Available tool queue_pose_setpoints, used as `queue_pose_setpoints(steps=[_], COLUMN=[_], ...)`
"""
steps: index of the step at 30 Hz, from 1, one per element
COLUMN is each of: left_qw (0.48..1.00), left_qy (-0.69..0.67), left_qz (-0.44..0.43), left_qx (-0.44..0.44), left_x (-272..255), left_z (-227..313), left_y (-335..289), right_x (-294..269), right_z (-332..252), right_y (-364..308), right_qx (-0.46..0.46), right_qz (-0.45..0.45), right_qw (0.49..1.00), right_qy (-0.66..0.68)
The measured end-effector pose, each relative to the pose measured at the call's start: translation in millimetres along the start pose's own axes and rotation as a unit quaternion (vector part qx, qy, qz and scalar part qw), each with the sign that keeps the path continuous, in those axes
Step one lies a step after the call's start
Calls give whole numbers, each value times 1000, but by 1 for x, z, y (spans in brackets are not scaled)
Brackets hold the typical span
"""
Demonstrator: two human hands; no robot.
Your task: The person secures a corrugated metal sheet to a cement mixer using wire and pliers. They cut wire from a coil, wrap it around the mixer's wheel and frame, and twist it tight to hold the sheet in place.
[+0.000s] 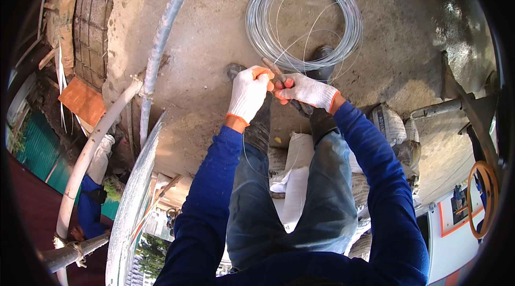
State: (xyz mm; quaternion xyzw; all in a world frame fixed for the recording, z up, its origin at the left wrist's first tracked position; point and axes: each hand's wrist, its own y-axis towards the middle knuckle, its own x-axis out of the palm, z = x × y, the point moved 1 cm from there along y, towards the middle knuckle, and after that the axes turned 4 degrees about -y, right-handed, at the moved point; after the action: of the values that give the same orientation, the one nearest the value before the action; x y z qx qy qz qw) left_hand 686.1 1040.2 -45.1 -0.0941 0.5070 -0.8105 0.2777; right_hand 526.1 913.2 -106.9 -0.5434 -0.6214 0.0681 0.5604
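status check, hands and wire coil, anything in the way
Left gloved hand: curled by tool, grip unclear. Right gloved hand: gripping tool. Wire coil: on ground ahead. Right boot: at coil's near edge.

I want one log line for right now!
right hand: holding pliers-like tool | left hand: beside it, grip unclear | wire coil: on ground

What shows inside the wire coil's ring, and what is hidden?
Inside the wire coil: brown ground, loose strands and the toe of a dark boot. Ground beneath the bundled wire is covered.
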Motion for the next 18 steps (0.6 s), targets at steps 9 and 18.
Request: queue_pose_setpoints(steps=[9, 18], left_qw=[1000, 999], left_qy=[6, -19], left_qz=[-3, -7], left_qx=[19, 43], left_x=[3, 10], left_z=[-3, 1], left_y=[-4, -11], right_x=[0, 26], right_z=[19, 43], right_y=[-19, -7], right_qx=[36, -10], right_qz=[-50, 25], right_qw=[992, 989], right_qy=[106, 148])
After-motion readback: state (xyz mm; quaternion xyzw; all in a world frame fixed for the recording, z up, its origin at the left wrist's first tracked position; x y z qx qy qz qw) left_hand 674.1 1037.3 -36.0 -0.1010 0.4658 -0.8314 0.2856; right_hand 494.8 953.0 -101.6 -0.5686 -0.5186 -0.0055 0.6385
